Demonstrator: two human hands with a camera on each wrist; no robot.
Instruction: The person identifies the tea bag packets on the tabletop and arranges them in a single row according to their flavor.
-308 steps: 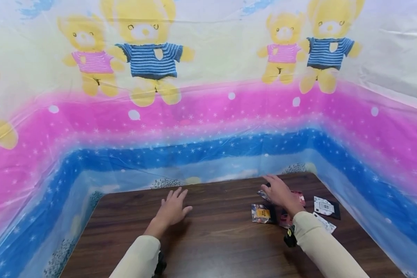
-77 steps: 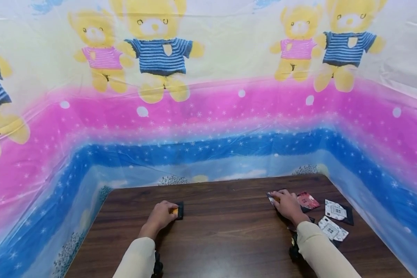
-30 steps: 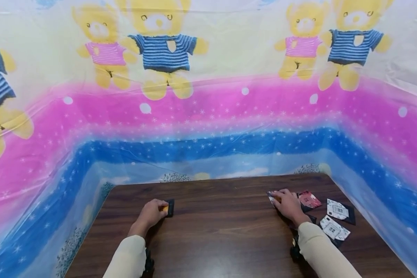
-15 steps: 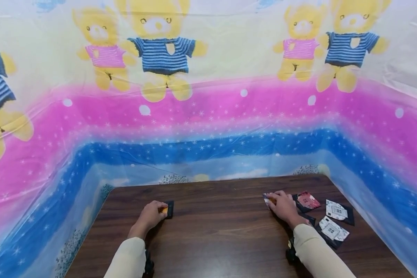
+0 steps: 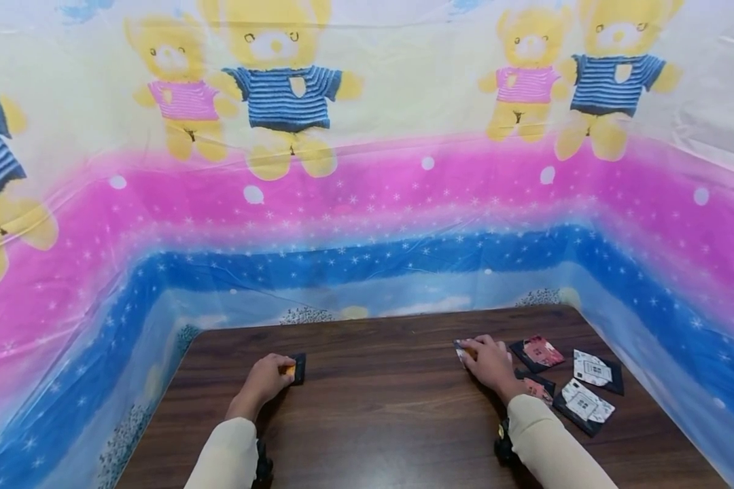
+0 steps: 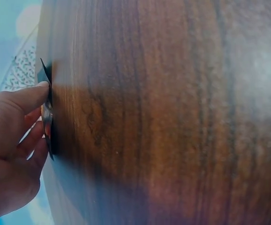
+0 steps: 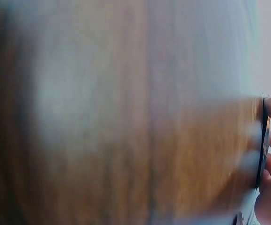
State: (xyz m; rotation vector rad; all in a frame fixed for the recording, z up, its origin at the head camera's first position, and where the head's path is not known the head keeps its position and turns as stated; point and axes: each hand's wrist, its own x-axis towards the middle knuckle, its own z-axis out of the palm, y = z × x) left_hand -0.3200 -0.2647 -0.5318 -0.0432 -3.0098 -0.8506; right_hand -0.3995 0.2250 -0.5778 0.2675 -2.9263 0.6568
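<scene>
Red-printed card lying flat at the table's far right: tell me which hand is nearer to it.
Right. The right hand sits just left of the red-printed card, holding another small card. The left hand is far across the brown wooden table, gripping a black-edged card.

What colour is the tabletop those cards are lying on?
Dark brown wood grain; the table shows best in the head view, with the cards near its right edge.

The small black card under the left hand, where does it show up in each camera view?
Head: the small black card lies left of centre, at the left hand's fingertips.
Left wrist: at the left edge, seen edge-on, pinched.
Right wrist: not in view.
Shared landmark: the dark wooden table.
</scene>
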